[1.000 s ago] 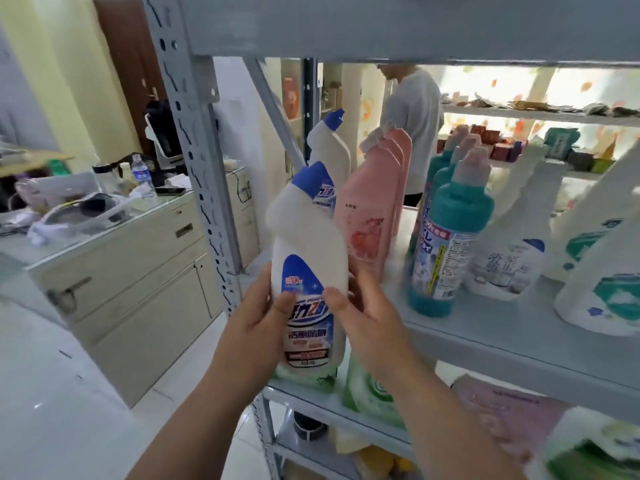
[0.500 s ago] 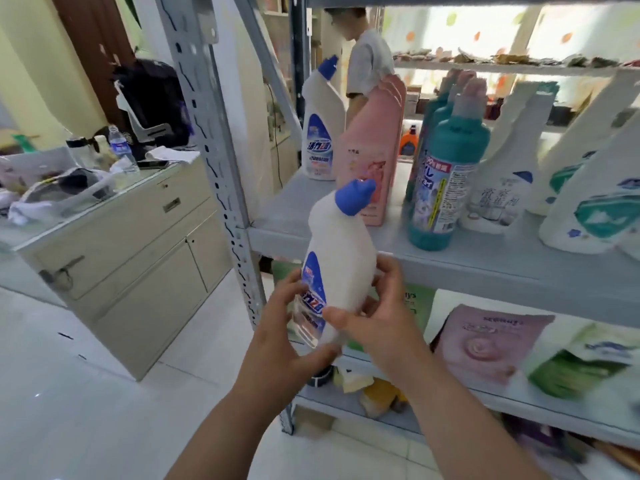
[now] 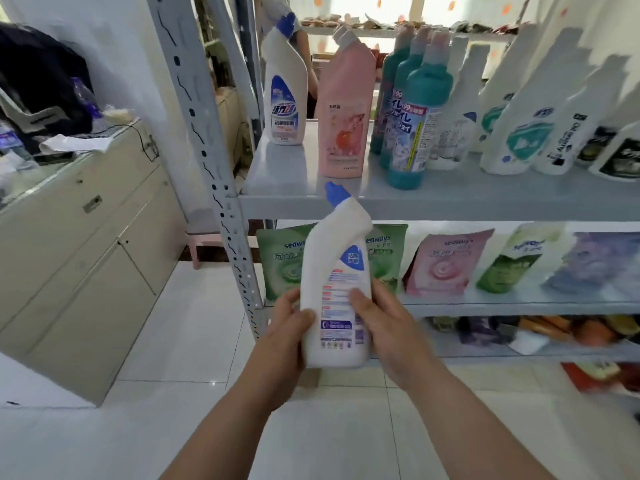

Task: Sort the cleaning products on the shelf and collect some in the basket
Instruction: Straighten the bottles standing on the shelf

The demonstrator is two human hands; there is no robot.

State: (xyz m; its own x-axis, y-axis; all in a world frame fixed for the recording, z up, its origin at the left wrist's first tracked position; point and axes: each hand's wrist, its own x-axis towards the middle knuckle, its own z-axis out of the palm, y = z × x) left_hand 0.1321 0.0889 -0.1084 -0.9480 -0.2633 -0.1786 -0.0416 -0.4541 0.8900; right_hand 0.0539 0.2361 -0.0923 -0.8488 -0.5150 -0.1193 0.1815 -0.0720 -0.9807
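I hold a white toilet-cleaner bottle (image 3: 337,289) with a blue angled cap upright in front of the shelf, its back label facing me. My left hand (image 3: 289,332) grips its left side and my right hand (image 3: 382,318) grips its right side. A matching white bottle (image 3: 285,88) stands at the left end of the grey shelf (image 3: 450,202). Beside it stand a pink bottle (image 3: 346,112), teal bottles (image 3: 417,116) and several white spray bottles (image 3: 519,116). No basket is in view.
Green, pink and purple refill pouches (image 3: 446,265) lean on the lower shelf, with more goods below. The perforated shelf post (image 3: 211,150) rises left of the bottle. A beige cabinet (image 3: 79,244) stands at the left. A person (image 3: 277,15) stands behind the shelf.
Both hands brought the white bottle down off the shelf and toward me, turning it so the back label faces me. My view dropped, showing the lower shelves.
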